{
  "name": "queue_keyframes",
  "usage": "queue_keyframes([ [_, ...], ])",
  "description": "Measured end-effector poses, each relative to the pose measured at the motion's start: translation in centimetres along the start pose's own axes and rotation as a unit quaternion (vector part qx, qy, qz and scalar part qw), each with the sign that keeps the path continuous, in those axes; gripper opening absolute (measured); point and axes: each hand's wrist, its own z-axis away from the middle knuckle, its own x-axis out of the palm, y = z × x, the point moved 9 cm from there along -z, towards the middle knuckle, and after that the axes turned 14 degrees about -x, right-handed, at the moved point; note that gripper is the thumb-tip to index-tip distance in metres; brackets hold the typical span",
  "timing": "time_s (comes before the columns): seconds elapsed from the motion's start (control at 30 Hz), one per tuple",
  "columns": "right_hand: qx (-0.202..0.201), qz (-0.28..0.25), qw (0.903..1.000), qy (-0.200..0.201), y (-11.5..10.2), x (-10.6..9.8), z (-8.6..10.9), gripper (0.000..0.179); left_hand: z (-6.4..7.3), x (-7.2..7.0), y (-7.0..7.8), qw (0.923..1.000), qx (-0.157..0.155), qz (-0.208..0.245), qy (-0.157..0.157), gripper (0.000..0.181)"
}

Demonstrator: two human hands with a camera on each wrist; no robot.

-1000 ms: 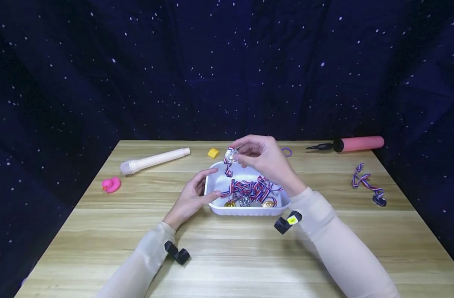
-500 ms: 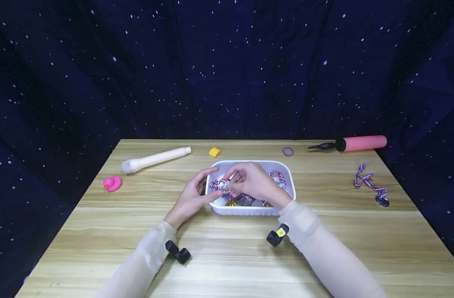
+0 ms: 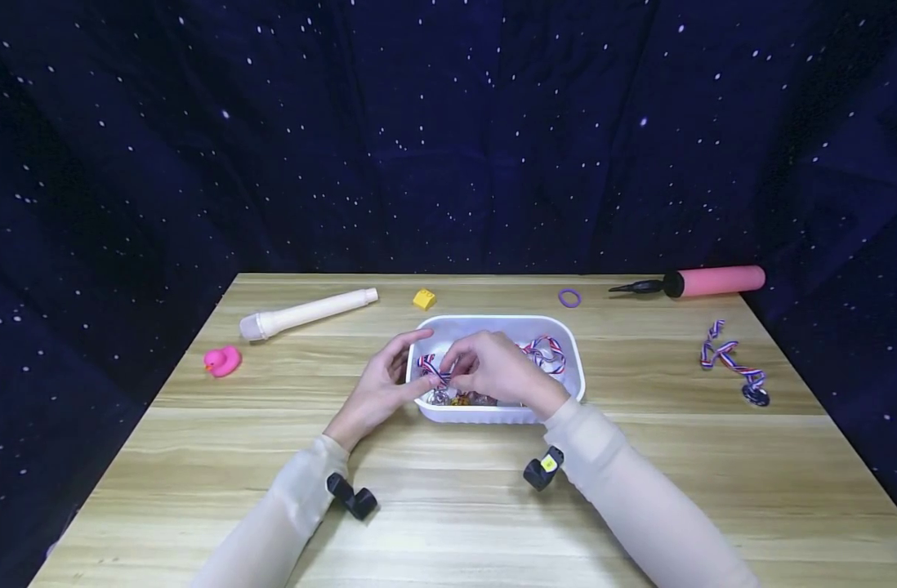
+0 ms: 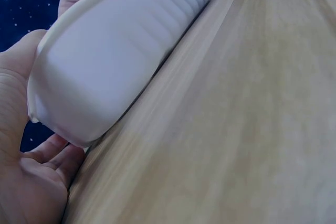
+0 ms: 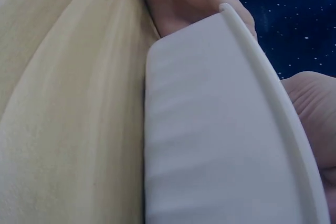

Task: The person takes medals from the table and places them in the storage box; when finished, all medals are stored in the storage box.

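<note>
A white plastic tub (image 3: 493,415) holds several medals with striped red, white and blue ribbons. My left hand (image 3: 378,390) grips the tub's left end, thumb over the rim and fingers round the outside. My right hand (image 3: 496,367) reaches down inside the tub, thumb and fingertips pinching a striped ribbon (image 3: 435,371) near the left end. Below that ribbon lies a silver medal (image 3: 439,397), beside a gold medal (image 3: 460,399). Another ribbon (image 3: 547,353) coils at the tub's right end. The right hand hides the middle of the tub. In the left wrist view, the tub's outer wall (image 4: 105,61) stands on the table.
On the wooden table (image 3: 448,506), a toy microphone (image 3: 309,314) and pink rubber duck (image 3: 222,361) lie left. A yellow block (image 3: 424,299) and purple ring (image 3: 569,298) sit behind the tub. A pink balloon pump (image 3: 713,281) and a ribboned medal (image 3: 755,394) lie right.
My right hand has lowered the silver medal from above the tub to its left end, and the medal now lies below the fingertips. My left hand keeps its grip on the tub.
</note>
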Motion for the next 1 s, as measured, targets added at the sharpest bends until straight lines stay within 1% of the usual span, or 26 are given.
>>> queue_keyframes([
  [0.1, 0.004, 0.001, 0.9999, 0.013, -0.2, -0.8, 0.2, 0.023, -0.1, 0.0, 0.1, 1.0, 0.002, -0.002, 0.0, 0.075],
  [0.2, 0.005, 0.009, 0.9993, 0.036, -0.5, -2.0, 0.4, 0.028, -0.1, 0.1, 0.1, 1.0, 0.005, -0.001, -0.002, 0.076],
  [0.33, 0.001, 0.021, 0.997, 0.074, -0.9, -3.6, 0.7, 0.036, -0.1, 0.1, 0.2, 0.9999, 0.009, 0.007, -0.007, 0.076],
  [0.5, -0.004, 0.016, 0.9917, 0.128, -1.7, -6.1, 1.5, 0.046, 0.0, 0.2, 0.2, 0.9998, 0.009, 0.016, -0.01, 0.076],
  [0.63, -0.028, 0.011, 0.9828, 0.182, -2.6, -8.7, 2.5, 0.053, 0.0, 0.3, 0.1, 0.9998, 0.005, 0.015, -0.009, 0.076],
  [0.8, -0.068, -0.002, 0.9666, 0.247, -3.6, -12.1, 4.3, 0.059, 0.0, 0.1, -0.2, 1.0, -0.002, 0.01, -0.002, 0.075],
  [1.0, -0.085, 0.005, 0.9502, 0.3, -3.9, -15.9, 6.8, 0.061, 0.0, 0.0, -0.2, 1.0, -0.002, 0.005, 0.0, 0.075],
])
